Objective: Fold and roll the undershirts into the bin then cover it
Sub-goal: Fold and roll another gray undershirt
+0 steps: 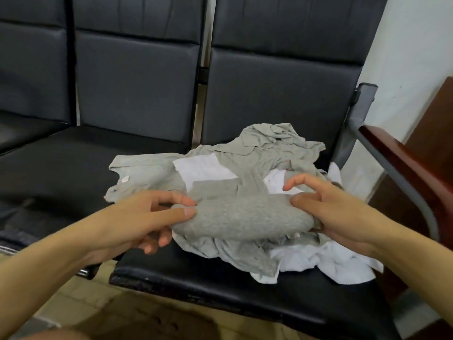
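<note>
A grey undershirt rolled into a thick tube [241, 217] lies across the top of a heap of loose undershirts [274, 153], grey and white, on a black seat [220, 285]. My left hand [149, 217] grips the roll's left end, thumb on top and fingers curled under it. At the right end my right hand [328, 207] holds the roll with the thumb pressed on it and fingers under it, the forefinger raised. No bin or cover is in view.
The seat belongs to a row of black padded chairs [137, 77]. A dark wooden armrest [404, 160] on a grey metal frame borders the right side. A white wall [414, 45] stands behind, and tiled floor [103, 312] shows below.
</note>
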`<state>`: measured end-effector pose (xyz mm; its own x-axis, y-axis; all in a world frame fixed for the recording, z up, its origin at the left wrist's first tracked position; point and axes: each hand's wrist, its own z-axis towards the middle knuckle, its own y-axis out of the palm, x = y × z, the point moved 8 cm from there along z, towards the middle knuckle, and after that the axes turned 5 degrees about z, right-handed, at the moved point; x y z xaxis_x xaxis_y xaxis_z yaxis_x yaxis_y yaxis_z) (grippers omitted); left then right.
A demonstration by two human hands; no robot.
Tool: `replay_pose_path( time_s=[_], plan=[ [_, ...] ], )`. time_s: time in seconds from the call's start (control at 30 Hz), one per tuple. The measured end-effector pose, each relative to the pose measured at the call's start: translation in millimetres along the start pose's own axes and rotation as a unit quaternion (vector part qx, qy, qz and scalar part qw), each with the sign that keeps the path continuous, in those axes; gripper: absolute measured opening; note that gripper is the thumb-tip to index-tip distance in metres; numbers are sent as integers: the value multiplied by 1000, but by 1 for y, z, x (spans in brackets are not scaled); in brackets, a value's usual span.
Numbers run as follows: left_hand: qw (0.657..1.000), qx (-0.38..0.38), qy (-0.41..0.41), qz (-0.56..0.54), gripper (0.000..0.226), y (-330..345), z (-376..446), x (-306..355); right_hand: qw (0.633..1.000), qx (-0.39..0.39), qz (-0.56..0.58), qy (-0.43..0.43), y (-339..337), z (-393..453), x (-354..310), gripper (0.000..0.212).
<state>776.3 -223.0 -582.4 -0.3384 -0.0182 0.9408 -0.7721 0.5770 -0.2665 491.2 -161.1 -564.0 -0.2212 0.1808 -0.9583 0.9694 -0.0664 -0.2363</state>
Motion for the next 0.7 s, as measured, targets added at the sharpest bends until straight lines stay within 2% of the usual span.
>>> replay_pose_path(
  time_s=[0.13, 0.2, 0.33, 0.43, 0.53, 0.6, 0.7],
  plan=[
    [999, -18, -16, 33, 35, 12, -10, -18, 998, -33, -49, 16, 4, -6, 21, 23],
    [998, -17, -13, 58, 24, 14, -12, -23, 997, -32, -63, 11, 8, -8, 28, 26],
    [998, -6, 4, 67, 4, 16, -14, -29, 991, -4, -115, -65, 11, -15, 20, 39],
    [998, -4, 8, 54, 11, 16, -17, -31, 982, 0, -149, -116, 12, -21, 6, 46],
    [999, -8, 13, 45, 14, 16, -19, -32, 987, -7, -119, -112, 11, -24, 4, 57],
    [999, -19, 9, 37, 15, 18, -19, -33, 990, -17, -97, -101, 10, -25, 6, 52],
    [999, -33, 9, -7, 20, 17, -22, -33, 985, -81, -107, -105, 20, -34, -1, 23]
  ],
)
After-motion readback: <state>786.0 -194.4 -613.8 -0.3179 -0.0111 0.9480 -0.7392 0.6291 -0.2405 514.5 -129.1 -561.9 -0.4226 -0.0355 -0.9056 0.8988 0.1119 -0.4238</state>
